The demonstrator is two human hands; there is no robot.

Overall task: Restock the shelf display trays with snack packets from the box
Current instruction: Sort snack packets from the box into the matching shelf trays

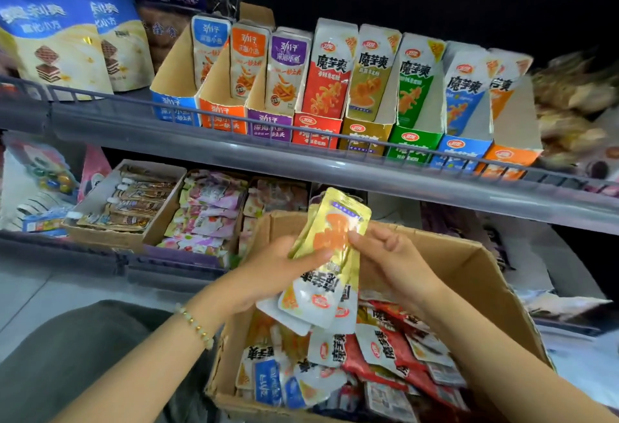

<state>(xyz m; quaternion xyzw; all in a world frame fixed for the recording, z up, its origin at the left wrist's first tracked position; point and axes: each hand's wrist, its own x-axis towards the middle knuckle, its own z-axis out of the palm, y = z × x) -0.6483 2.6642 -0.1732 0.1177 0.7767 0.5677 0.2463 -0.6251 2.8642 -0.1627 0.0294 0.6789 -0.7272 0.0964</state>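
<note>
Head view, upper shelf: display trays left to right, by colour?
blue tray → orange tray → purple tray → red tray → gold tray → green tray → blue tray on the right → orange tray at the far right.

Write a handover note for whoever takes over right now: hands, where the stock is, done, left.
Left hand: gripping a fanned stack of gold-and-white foil snack packets above the box.
Right hand: fingertips on the top packet of that stack, squaring it.
Open brown cardboard box: in front of the person, below the shelf, with mixed red, gold, blue and white packets loose inside.
Gold cardboard display tray: upper shelf, between the red and green trays, holding packets already.
Done: gold packets sorted out of the box.
Left: load them into the gold tray, then the other colours.
</note>
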